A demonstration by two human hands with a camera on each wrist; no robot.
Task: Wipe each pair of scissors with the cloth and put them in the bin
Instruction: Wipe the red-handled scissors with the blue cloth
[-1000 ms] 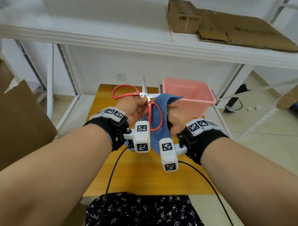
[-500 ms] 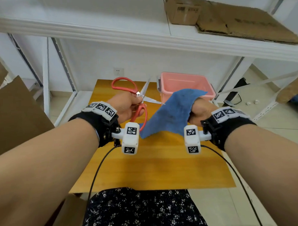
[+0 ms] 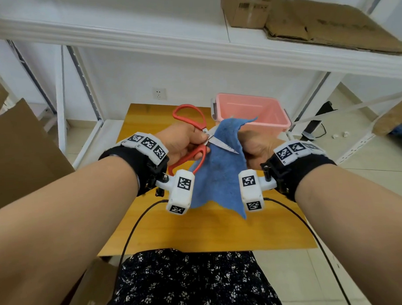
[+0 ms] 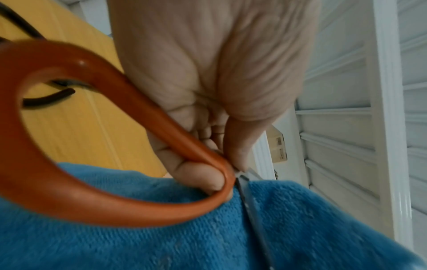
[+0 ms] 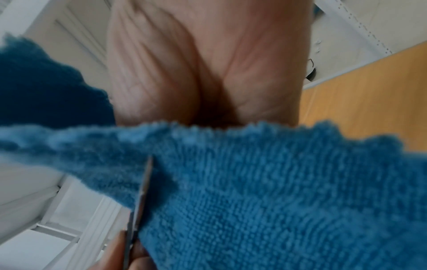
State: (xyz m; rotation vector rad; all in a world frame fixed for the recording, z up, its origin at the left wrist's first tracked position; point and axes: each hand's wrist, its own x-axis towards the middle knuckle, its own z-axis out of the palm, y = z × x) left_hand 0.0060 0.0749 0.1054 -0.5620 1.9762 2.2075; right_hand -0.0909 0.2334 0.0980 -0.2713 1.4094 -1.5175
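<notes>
My left hand (image 3: 186, 141) grips red-handled scissors (image 3: 194, 129) near their pivot, above the wooden table (image 3: 198, 230). The scissors are spread apart; one steel blade (image 3: 222, 146) lies across a blue cloth (image 3: 219, 174). My right hand (image 3: 256, 145) clutches that cloth, which hangs down between both wrists. In the left wrist view my fingers (image 4: 203, 175) pinch the red handle loop (image 4: 97, 182) beside the cloth (image 4: 300, 228). The right wrist view shows the cloth (image 5: 277, 201) draped over my fingers, with the blade edge (image 5: 141, 197) against it. A pink bin (image 3: 251, 111) stands at the table's far right.
A white shelf (image 3: 191, 47) runs overhead with flattened cardboard (image 3: 316, 22) on it. White rack posts (image 3: 83, 83) flank the table. Brown cardboard (image 3: 17, 154) leans at the left. Black cables (image 3: 134, 227) trail from both wrist cameras over the table's near edge.
My right hand has swung the cloth back in from the right, so it now lies against the scissor blade. The scissors have stayed in my left hand, spread apart.
</notes>
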